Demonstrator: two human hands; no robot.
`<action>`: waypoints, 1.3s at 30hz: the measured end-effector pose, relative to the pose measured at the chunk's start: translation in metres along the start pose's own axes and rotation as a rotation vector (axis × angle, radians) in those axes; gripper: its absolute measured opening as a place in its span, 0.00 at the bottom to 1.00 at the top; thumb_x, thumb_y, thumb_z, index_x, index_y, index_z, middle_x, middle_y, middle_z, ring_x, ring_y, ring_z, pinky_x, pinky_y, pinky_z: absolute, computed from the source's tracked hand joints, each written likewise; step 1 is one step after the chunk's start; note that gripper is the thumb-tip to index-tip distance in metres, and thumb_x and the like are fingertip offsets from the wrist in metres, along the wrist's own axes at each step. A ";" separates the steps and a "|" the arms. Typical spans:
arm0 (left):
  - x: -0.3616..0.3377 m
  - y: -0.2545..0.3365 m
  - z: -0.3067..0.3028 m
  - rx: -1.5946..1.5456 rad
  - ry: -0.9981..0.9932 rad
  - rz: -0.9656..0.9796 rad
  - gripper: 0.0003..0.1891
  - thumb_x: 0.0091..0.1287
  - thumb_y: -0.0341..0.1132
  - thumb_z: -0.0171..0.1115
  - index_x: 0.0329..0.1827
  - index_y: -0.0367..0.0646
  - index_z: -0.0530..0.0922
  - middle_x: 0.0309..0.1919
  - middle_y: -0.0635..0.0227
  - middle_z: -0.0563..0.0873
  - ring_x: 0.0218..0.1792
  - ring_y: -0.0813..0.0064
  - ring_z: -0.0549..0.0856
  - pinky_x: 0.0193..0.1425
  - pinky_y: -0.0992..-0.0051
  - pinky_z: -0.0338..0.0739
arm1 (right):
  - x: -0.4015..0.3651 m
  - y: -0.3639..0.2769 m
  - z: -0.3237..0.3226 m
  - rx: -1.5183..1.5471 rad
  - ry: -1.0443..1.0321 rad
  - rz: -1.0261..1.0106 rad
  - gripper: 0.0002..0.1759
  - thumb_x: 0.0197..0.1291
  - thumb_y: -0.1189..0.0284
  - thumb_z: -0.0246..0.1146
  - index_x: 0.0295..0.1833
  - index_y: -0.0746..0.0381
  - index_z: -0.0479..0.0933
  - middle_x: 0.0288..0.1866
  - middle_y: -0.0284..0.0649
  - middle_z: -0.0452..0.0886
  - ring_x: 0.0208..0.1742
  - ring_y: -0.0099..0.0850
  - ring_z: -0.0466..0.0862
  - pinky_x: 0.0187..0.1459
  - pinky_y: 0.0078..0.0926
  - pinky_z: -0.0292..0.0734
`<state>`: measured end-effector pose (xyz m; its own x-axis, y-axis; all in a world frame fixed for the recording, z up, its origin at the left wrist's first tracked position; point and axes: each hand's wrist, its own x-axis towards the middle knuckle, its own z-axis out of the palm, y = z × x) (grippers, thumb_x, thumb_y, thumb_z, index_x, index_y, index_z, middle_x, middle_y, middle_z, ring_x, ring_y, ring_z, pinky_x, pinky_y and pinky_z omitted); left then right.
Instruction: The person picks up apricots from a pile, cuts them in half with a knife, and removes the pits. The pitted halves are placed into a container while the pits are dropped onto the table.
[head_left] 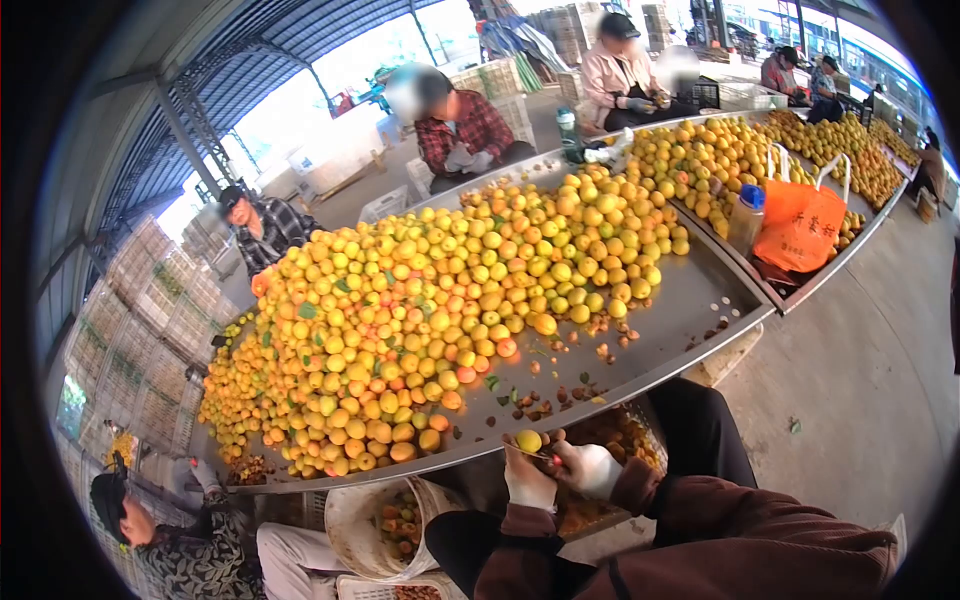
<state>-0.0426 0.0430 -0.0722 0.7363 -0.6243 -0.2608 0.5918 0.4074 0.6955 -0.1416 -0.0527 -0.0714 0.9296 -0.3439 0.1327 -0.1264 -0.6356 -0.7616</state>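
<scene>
Near the front edge of the metal table, my left hand (530, 477), in a white glove, holds a yellow fruit (528, 441). My right hand (588, 468), also gloved, is closed just to the right, on a small tool with a red part (556, 459) that touches or nearly touches the fruit; its shape is hard to make out. Both hands are above a container of fruit pieces (630, 440) by my lap. A large heap of yellow-orange fruit (400, 300) lies on the table beyond them.
The table's raised metal rim (640, 388) runs before me. A white bucket (350, 530) stands at lower left. An orange bag (800, 225) and blue-capped bottle (746, 218) are at right. Co-workers sit around the table; one person (190, 540) is at lower left.
</scene>
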 end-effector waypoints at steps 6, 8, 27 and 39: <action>0.002 -0.015 -0.009 0.892 -0.059 0.398 0.20 0.80 0.43 0.40 0.52 0.35 0.77 0.47 0.54 0.85 0.51 0.65 0.83 0.57 0.71 0.74 | 0.017 -0.013 -0.018 0.205 0.443 0.016 0.17 0.66 0.58 0.60 0.41 0.62 0.71 0.33 0.54 0.78 0.36 0.56 0.81 0.35 0.44 0.75; 0.000 -0.025 -0.002 0.937 -0.081 0.474 0.21 0.80 0.42 0.42 0.54 0.33 0.77 0.48 0.56 0.84 0.52 0.66 0.83 0.57 0.71 0.74 | 0.021 -0.014 -0.022 0.268 0.460 0.039 0.17 0.65 0.58 0.61 0.40 0.63 0.71 0.32 0.54 0.78 0.37 0.58 0.80 0.35 0.43 0.75; -0.016 -0.018 0.019 0.852 0.050 0.451 0.11 0.75 0.38 0.55 0.47 0.37 0.76 0.37 0.62 0.83 0.39 0.72 0.82 0.46 0.73 0.76 | 0.034 0.029 0.031 0.891 0.513 0.254 0.11 0.68 0.70 0.58 0.46 0.68 0.77 0.38 0.33 0.81 0.40 0.19 0.75 0.43 0.22 0.73; -0.003 -0.040 0.008 0.887 0.242 0.473 0.21 0.75 0.49 0.49 0.58 0.43 0.75 0.45 0.43 0.84 0.50 0.41 0.82 0.50 0.56 0.78 | 0.038 0.004 0.034 0.821 0.565 0.335 0.08 0.66 0.71 0.60 0.39 0.65 0.75 0.28 0.32 0.76 0.33 0.17 0.71 0.35 0.22 0.72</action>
<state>-0.0711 0.0234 -0.0943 0.9351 -0.3373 0.1083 -0.1577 -0.1226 0.9798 -0.0954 -0.0451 -0.0910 0.5669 -0.8223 -0.0488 0.1229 0.1430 -0.9821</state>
